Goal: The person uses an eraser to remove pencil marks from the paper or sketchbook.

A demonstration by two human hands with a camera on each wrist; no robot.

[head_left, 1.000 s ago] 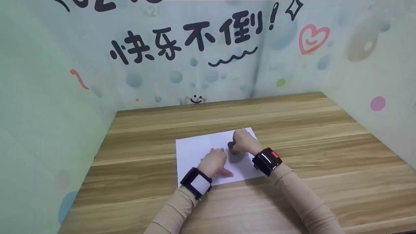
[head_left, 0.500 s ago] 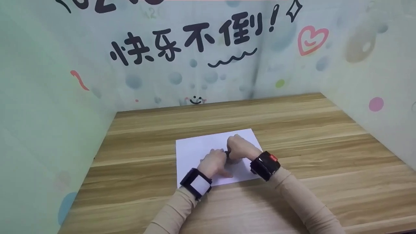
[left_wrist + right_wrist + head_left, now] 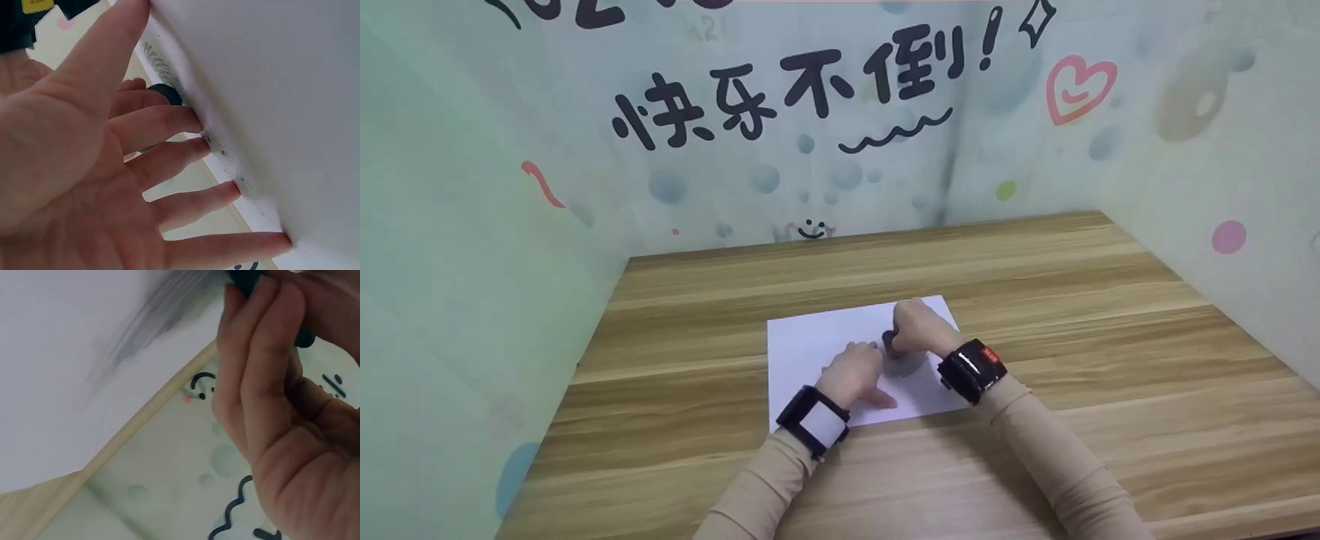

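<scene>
Since right hand [image 3: 919, 330] shifted: more smudge [image 3: 906, 364] visible.

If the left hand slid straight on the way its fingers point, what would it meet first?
Probably the small dark eraser-like block gripped by the right hand, just beyond the left hand on the white paper sheet; depth is uncertain.

Wooden table [image 3: 1110, 322]; white paper sheet [image 3: 810, 352] flat on it.
</scene>
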